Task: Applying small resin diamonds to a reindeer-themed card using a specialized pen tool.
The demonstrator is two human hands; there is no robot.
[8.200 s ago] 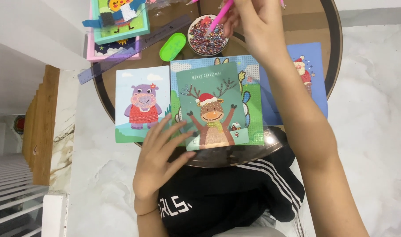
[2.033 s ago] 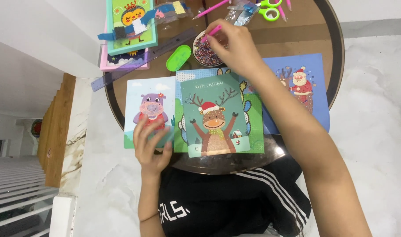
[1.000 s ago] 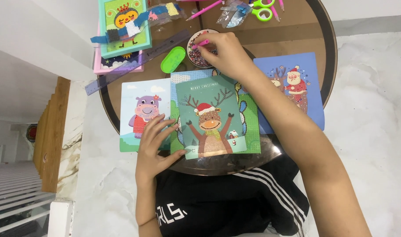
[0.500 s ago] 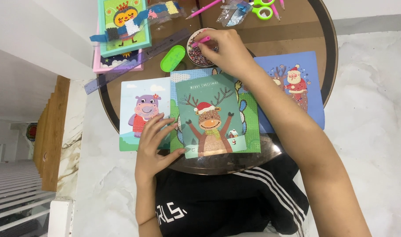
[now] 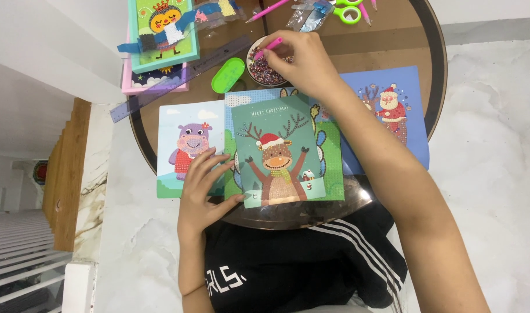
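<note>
A translucent purple ruler was laid slanted on the round brown worktop. A flat card with a hippo was pressed down by the left hand, fingers spread open and nothing gripped. Beside it, overlapping, lay a green reindeer card, its figure studded with tiny beads. Above it, a thin pink pen was pinched in the closed right hand, its tip over a round bowl of mixed beads. A blue Santa card lay rightmost.

The right hand has tilted the pink pen upward.
</note>
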